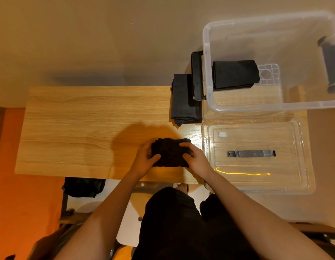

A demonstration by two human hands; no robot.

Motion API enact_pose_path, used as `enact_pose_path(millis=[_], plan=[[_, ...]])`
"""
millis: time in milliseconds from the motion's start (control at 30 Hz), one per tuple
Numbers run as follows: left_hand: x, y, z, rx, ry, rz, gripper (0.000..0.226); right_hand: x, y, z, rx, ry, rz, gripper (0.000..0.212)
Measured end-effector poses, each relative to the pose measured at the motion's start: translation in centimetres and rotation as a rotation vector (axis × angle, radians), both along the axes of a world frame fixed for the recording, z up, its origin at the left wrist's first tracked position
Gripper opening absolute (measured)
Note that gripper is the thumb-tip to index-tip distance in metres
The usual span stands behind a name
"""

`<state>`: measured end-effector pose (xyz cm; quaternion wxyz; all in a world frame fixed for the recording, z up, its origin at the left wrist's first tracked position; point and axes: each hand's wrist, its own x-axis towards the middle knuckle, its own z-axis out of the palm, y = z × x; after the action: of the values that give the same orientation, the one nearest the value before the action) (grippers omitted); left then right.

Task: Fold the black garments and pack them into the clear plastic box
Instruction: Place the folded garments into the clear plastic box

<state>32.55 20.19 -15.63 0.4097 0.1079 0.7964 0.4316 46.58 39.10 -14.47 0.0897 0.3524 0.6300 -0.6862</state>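
A small folded black garment (170,152) lies near the front edge of the wooden table (87,128). My left hand (146,159) grips its left side with the thumb on top. Its right side is held by my right hand (195,156), fingers curled over the top. The clear plastic box (211,102) stands at the back right, with one folded black garment (235,74) lying inside on its floor. Another folded dark garment (183,99) rests on the table just left of the box.
The clear box lid (256,177) with a grey handle (251,153) lies front right on the table. A black latch (197,76) sticks out from the box's left wall. Dark cloth (83,186) hangs under the table's front left. A wall runs behind the table.
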Motion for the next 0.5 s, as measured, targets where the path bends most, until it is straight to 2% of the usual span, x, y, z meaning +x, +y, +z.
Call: enact_pose_path(millis=[133,267,400,500], plan=[[0.24,-0.70,-0.16,-0.011,-0.027,-0.093,0.065,-0.28,0.12,-0.32,0.004,-0.036,0.005,0.044],[0.30,-0.15,0.02,-0.033,-0.075,-0.130,0.045,-0.08,0.20,-0.25,0.017,-0.044,0.015,0.045],[0.27,0.03,0.19,-0.029,-0.024,-0.129,0.054,0.31,0.21,0.02,0.027,-0.044,0.007,0.047],[0.37,-0.08,0.67,-0.008,-0.019,-0.089,0.050,0.47,0.17,0.50,0.038,-0.023,0.028,0.048]])
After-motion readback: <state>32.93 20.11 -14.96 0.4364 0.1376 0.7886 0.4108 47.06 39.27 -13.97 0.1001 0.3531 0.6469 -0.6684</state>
